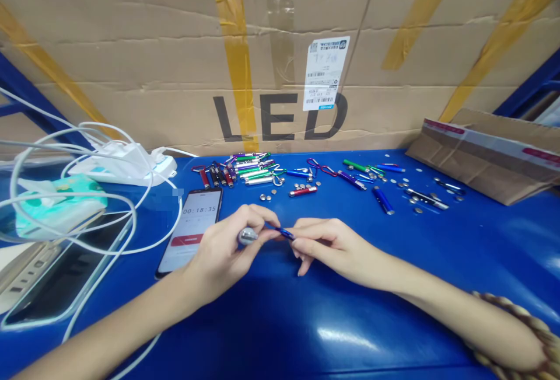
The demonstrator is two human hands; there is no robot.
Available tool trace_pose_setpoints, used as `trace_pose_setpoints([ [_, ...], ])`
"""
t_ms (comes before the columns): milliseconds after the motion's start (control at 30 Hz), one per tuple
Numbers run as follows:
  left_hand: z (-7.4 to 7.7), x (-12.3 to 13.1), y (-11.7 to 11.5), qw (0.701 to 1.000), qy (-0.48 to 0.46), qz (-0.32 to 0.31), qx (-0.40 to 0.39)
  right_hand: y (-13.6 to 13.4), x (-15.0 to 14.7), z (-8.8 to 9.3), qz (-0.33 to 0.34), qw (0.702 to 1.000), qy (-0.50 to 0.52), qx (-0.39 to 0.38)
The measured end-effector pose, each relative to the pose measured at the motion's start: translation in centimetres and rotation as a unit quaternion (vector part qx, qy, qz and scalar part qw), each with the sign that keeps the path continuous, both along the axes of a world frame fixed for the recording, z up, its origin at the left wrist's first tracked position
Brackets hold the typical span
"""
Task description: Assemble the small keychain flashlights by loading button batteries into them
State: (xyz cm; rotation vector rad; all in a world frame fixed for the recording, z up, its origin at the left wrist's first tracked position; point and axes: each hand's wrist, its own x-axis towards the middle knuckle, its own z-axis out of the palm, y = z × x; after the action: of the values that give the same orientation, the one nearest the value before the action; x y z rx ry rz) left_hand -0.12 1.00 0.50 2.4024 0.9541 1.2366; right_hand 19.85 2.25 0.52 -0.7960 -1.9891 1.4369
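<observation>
My left hand (231,246) is closed, with a silver, rounded-ended cylinder (248,236) sticking out between its thumb and fingers; most of it is hidden in the palm. A small shiny blue piece, looped like a carabiner clip (286,233), spans the gap between my two hands. The thumb and fingers of my right hand (328,243) pinch its near end, while my left fingertips touch its other end. Beyond the hands, a red mini flashlight (303,191) lies on the blue table (350,310), beside several button cells (268,196).
Several mini flashlights (254,173) lie in a pile behind the hands; more are scattered right, including a blue tube (383,200). A phone with a running timer (190,228), a power strip (131,167) and looping white cables fill the left. A large cardboard box (175,76) stands behind.
</observation>
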Motion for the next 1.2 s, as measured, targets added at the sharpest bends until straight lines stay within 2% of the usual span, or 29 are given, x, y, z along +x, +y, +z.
trace_pose_setpoints([
  [100, -0.2, 0.4, -0.4, 0.995, -0.067, -0.007, -0.069, 0.0, -0.1, 0.0, 0.015, 0.997, 0.024, -0.073],
  [267, 0.0, 0.5, -0.7, 0.981, -0.124, -0.021, -0.149, -0.2, -0.2, 0.2, 0.072, 0.981, 0.056, -0.173],
  [400, -0.1, 0.4, -0.9, 0.977, -0.137, -0.043, -0.160, -0.4, -0.2, 0.3, 0.101, 0.972, 0.046, -0.208],
  [567, -0.8, 0.3, -0.9, 0.989, -0.093, -0.076, -0.086, -0.9, -0.6, 0.2, 0.068, 0.983, 0.038, -0.168],
  [733, -1.3, 0.0, -0.7, 0.989, -0.077, -0.126, -0.021, -1.1, -0.8, 0.2, 0.038, 0.989, 0.025, -0.140],
  [967, -0.2, -0.9, -0.6, 0.980, 0.045, -0.193, -0.001, -1.2, -1.1, -0.5, -0.005, 0.986, 0.030, -0.166],
  [1100, 0.2, -0.8, -0.6, 0.976, 0.105, -0.190, 0.004, -1.3, -1.1, -0.7, -0.029, 0.997, -0.003, -0.073],
  [1200, -0.1, -0.4, -0.7, 0.980, 0.096, -0.174, 0.013, -1.0, -0.8, -0.7, -0.058, 0.998, -0.036, 0.011],
])
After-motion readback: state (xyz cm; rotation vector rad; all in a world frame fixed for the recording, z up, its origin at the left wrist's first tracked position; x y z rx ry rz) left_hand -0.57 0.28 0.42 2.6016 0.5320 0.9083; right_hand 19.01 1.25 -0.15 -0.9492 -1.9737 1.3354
